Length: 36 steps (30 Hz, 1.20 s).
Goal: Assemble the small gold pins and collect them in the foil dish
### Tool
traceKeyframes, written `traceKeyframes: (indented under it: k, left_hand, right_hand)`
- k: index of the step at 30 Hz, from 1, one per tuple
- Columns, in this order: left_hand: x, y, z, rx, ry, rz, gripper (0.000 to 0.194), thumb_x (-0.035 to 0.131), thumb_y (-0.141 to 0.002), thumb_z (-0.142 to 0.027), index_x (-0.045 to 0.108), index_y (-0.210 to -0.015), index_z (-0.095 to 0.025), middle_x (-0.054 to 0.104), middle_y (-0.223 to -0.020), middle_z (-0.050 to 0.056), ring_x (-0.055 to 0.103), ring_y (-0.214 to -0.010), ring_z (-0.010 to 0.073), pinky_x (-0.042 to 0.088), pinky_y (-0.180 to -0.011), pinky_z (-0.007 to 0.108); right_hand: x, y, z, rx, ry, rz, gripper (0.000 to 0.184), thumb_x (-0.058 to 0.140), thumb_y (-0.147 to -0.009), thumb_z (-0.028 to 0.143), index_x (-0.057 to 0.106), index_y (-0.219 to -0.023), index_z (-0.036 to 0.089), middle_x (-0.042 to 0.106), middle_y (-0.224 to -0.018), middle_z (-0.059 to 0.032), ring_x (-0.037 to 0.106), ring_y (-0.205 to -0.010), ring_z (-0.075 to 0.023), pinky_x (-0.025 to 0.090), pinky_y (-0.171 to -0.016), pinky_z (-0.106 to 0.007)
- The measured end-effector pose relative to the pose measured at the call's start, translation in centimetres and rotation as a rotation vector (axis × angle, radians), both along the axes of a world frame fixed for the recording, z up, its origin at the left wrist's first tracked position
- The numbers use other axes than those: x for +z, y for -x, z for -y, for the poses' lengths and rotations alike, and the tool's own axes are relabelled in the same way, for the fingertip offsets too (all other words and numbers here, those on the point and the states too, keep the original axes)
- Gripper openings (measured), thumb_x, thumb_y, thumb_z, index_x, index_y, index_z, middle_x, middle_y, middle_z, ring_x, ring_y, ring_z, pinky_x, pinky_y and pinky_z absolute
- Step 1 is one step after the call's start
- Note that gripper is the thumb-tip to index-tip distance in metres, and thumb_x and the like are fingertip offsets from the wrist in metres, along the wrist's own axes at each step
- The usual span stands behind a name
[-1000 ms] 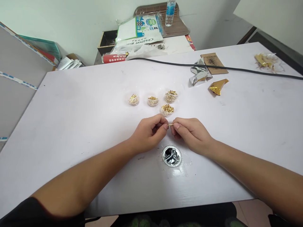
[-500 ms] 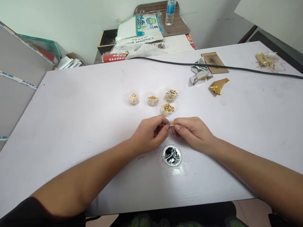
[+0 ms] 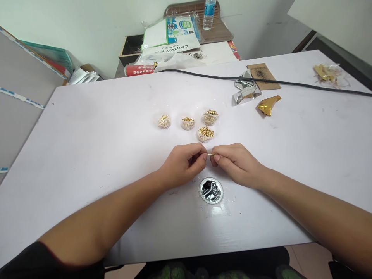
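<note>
Between my two hands, just above the table, is a thin gold-coloured pin (image 3: 210,155). My left hand (image 3: 188,162) pinches one end of it between thumb and forefinger, and my right hand (image 3: 235,162) pinches the other. The fingertips hide both of its ends. Just beyond my hands stands a small clear cup (image 3: 205,135) filled with short gold pins. Similar cups sit behind it: one with longer, paler pins (image 3: 164,121), one in the middle (image 3: 188,123) and one to the right (image 3: 210,117). A round dark, shiny disc (image 3: 211,191) lies nearer me, below the hands.
A black cable (image 3: 221,78) crosses the table's far side. Silver foil packets (image 3: 247,94), a gold foil packet (image 3: 269,105), brown card (image 3: 264,76) and a clear bag of gold pieces (image 3: 329,74) lie at the back right. Behind the table are a water bottle (image 3: 209,14) and packaging (image 3: 183,31).
My hands keep their pinch on the pin, with the fingertips slightly further apart and a little more of it showing. Everything else stays in place.
</note>
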<state>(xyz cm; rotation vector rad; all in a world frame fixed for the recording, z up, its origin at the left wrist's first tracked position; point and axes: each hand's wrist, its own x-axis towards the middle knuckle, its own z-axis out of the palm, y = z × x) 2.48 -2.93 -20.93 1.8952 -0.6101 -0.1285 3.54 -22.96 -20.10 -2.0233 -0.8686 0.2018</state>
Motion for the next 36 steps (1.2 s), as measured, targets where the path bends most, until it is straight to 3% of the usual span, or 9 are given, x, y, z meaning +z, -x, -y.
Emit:
traceKeyframes:
  k: [8,20,30,36]
  left_hand:
    - [0.09,-0.03,-0.07,-0.021,-0.019,-0.044,0.018,0.048,-0.091,-0.021,0.054,-0.075,-0.016,0.042,-0.057,-0.006,0.034,-0.051,0.0064,0.032,-0.050,0.019]
    - [0.02,0.19,-0.08,0.000,-0.021,0.072,0.018,0.049,-0.093,-0.019,0.058,-0.078,-0.014,0.044,-0.057,-0.006,0.037,-0.051,0.0059,0.033,-0.050,0.018]
    - [-0.01,0.20,0.00,0.001,-0.041,0.080,0.019,0.047,-0.093,-0.020,0.062,-0.083,-0.014,0.055,-0.062,-0.003,0.045,-0.054,0.0075,0.038,-0.053,0.020]
    - [0.13,0.30,0.15,0.015,-0.057,0.055,0.017,0.049,-0.089,-0.019,0.060,-0.077,-0.014,0.050,-0.056,-0.005,0.039,-0.050,0.0064,0.035,-0.050,0.019]
  right_hand:
    - [-0.33,-0.07,-0.11,-0.012,-0.011,-0.078,0.028,0.039,-0.092,0.022,0.036,-0.064,0.021,0.034,-0.053,0.0055,0.034,-0.047,-0.0090,0.029,-0.046,-0.022]
    - [-0.03,0.12,-0.44,-0.034,0.007,-0.269,0.031,0.037,-0.093,0.032,0.035,-0.063,0.022,0.035,-0.056,0.0043,0.034,-0.050,-0.0107,0.031,-0.048,-0.024]
    - [0.01,-0.17,-0.37,-0.017,-0.028,-0.270,0.029,0.037,-0.091,0.026,0.039,-0.063,0.021,0.037,-0.055,0.0048,0.034,-0.049,-0.0099,0.031,-0.047,-0.024]
    - [-0.08,-0.22,-0.13,0.017,-0.037,-0.230,0.028,0.039,-0.090,0.023,0.034,-0.062,0.022,0.032,-0.053,0.0059,0.031,-0.047,-0.0092,0.028,-0.045,-0.023]
